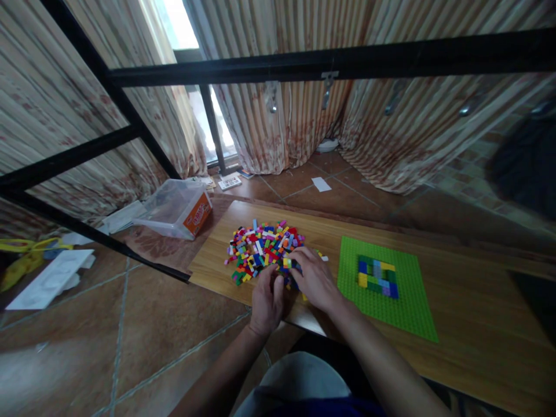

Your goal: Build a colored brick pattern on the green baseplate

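A heap of small multicoloured toy building bricks (pixel 258 246) lies on the wooden table. At its near edge is my left hand (pixel 266 298), its fingers curled and thumb drawn in; whatever they hold, if anything, is hidden. My right hand (pixel 313 278) reaches over the heap's right side, thumb and fingers closed around a yellow brick (pixel 287 263). To the right of that hand, a bright green studded baseplate (pixel 410 315) rests flat. A roughly square arrangement of blue, green, yellow and light-blue bricks (pixel 377 277) sits on it.
A clear plastic bin with an orange label (pixel 197 213) stands beyond the left end of the wooden table (pixel 473 324). Black metal frame bars (pixel 278 68) cross above. Striped curtains hang behind, a white paper (pixel 321 184) lies on the tiled floor, and a white panel (pixel 50 278) is at left.
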`<state>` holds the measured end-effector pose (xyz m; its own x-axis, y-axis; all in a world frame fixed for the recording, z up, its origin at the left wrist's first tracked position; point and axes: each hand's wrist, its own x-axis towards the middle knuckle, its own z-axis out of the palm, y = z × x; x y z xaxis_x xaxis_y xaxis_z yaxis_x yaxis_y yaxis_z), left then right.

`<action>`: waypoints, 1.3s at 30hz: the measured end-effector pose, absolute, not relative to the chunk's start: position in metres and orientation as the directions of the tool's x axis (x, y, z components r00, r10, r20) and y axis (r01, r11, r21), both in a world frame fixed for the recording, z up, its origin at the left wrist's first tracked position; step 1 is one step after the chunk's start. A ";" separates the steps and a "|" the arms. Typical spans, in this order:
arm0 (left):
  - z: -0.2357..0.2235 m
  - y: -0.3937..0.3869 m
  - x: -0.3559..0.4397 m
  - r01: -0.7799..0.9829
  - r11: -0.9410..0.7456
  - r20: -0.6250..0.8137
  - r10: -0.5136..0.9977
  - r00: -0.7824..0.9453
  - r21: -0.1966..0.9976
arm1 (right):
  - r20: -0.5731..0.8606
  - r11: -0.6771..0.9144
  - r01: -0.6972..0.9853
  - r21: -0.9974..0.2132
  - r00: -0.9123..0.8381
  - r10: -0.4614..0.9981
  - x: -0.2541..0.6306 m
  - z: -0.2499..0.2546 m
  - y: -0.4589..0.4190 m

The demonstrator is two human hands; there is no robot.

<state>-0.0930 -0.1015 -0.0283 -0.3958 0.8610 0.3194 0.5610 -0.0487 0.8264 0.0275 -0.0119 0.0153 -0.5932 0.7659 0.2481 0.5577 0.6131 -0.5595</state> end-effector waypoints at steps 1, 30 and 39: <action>-0.026 -0.102 -0.095 0.526 -0.058 0.305 0.866 -0.397 0.849 | 0.245 0.629 0.536 -0.563 -0.618 0.746 0.029 0.020 -0.016; -0.017 -0.105 -0.112 0.146 -0.119 0.133 0.987 -0.090 0.982 | 0.102 0.242 0.236 -0.941 -0.486 0.868 0.031 0.000 -0.046; -0.019 -0.102 -0.114 0.013 -0.088 0.089 0.994 -0.069 0.996 | 0.059 0.171 0.207 -0.963 -0.461 0.886 0.028 -0.005 -0.045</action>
<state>-0.1143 -0.1022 -0.0193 -0.0694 0.9936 0.0887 0.0127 -0.0880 0.9960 0.0284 -0.0447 -0.0048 -0.4606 0.8857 0.0586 0.2067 0.1712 -0.9633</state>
